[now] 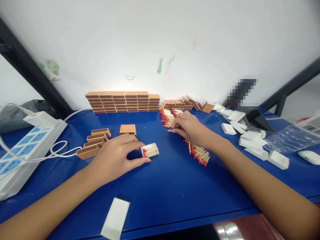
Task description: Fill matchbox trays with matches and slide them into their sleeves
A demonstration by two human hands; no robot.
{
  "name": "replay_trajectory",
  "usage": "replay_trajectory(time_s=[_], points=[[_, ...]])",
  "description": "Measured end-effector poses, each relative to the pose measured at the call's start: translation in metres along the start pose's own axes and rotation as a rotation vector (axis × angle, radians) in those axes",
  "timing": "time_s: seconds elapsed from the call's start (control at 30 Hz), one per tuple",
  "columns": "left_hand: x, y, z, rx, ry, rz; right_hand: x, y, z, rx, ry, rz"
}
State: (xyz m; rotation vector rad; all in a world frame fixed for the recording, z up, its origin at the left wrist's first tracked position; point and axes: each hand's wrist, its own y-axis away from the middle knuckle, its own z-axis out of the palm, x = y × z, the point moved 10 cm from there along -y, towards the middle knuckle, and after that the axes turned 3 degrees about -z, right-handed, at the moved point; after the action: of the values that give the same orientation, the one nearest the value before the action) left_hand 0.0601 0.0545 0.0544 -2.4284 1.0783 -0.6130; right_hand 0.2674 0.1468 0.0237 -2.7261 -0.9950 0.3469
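Observation:
My left hand (pixel 117 155) has thumb and index finger at the left end of a small white matchbox tray (pixel 155 147), steadying it on the table. Several matches (pixel 150 153) lie inside, red heads to the left. My right hand (pixel 188 126) pinches a match (pixel 170 130) by its plain end, its red head pointing left. Beyond that hand lies a heap of loose matches (pixel 167 116). A second heap of matches (pixel 200 154) is partly under my right wrist. Just behind my left hand stands an orange matchbox (pixel 127 129).
Stacked matchboxes (pixel 122 101) line the wall, with loose matchbox sleeves (pixel 190 101) beside them. More matchboxes (pixel 88 151) sit left, near a power strip (pixel 32 146) and its cable. White trays (pixel 252 141) pile up at right. One white tray (pixel 115 218) lies at the blue table's (pixel 175 196) front edge.

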Motion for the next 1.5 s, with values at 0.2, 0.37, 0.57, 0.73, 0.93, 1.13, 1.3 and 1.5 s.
replay_trajectory(time_s=[0.2, 0.37, 0.57, 0.73, 0.93, 1.13, 1.3, 1.5], points=[[-0.001, -0.001, 0.001, -0.007, 0.001, -0.009, 0.004, 0.001, 0.004, -0.053, 0.017, 0.031], [-0.002, -0.002, 0.001, -0.011, 0.002, -0.014, 0.003, -0.001, 0.007, -0.05, 0.012, 0.042], [-0.004, 0.0, 0.002, -0.016, 0.001, -0.018, -0.012, 0.0, -0.004, 0.01, 0.034, 0.013], [-0.005, -0.001, 0.002, -0.008, -0.008, -0.022, -0.057, 0.002, -0.019, 0.067, -0.1, -0.114], [-0.001, -0.003, 0.003, 0.006, -0.014, -0.004, -0.107, 0.004, -0.02, 0.053, -0.192, -0.165], [0.004, -0.003, 0.002, 0.021, -0.018, 0.026, -0.11, 0.004, -0.017, 0.058, -0.092, -0.172], [0.003, -0.003, 0.001, 0.017, -0.034, 0.022, -0.104, 0.004, -0.018, 0.056, -0.051, -0.156], [0.0, -0.003, 0.002, 0.01, -0.026, -0.006, -0.107, 0.003, -0.009, 0.058, 0.008, -0.187]])
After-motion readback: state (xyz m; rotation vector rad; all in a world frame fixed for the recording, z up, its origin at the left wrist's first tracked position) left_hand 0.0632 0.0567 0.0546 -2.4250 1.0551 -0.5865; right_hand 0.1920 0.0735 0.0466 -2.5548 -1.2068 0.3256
